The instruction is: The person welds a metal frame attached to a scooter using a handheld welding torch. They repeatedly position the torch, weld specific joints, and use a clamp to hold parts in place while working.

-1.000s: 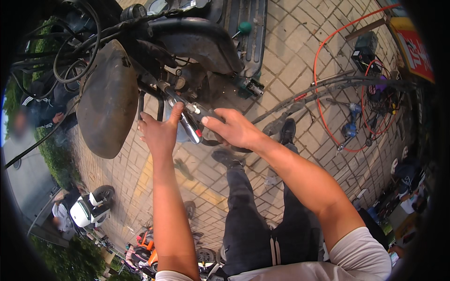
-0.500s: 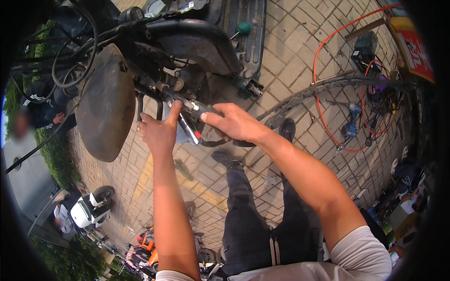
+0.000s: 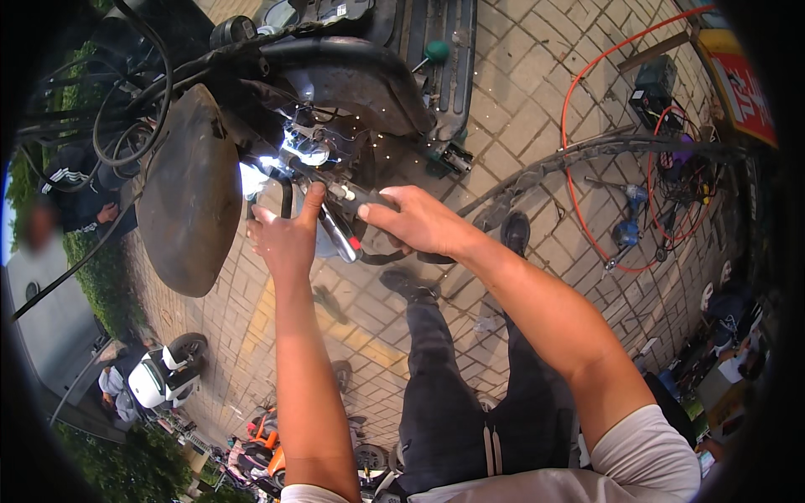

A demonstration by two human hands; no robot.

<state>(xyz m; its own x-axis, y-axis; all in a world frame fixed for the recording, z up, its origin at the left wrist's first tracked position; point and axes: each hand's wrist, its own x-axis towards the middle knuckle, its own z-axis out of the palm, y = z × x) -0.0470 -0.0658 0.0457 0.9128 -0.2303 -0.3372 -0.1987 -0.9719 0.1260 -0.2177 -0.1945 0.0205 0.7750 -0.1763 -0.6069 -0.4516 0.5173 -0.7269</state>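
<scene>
A dark-handled welding torch (image 3: pixel 375 203) is gripped in my right hand (image 3: pixel 417 220), thumb along its top. It points up and left into a vehicle's dark metal frame, where a bright white-blue arc (image 3: pixel 306 149) throws sparks. My left hand (image 3: pixel 287 236) is spread, its thumb up beside a chrome cylinder (image 3: pixel 337 235) with a red mark at its lower end. The left fingers lie near a black bent bar (image 3: pixel 287 197); their contact with it is partly hidden. To the left hangs a worn, dark rounded fender (image 3: pixel 189 193). Glare hides the joint being welded.
A thick dark cable (image 3: pixel 570 159) and a red hose (image 3: pixel 567 126) cross the brick paving on the right, near a blue power tool (image 3: pixel 629 220) and tangled leads. A green-knobbed lever (image 3: pixel 436 52) stands above. Another person (image 3: pixel 84 197) is at the far left, with a white scooter (image 3: pixel 155 377) below.
A bright arc and flying sparks have appeared at the frame above my hands. Both hands have hardly moved and keep the same hold.
</scene>
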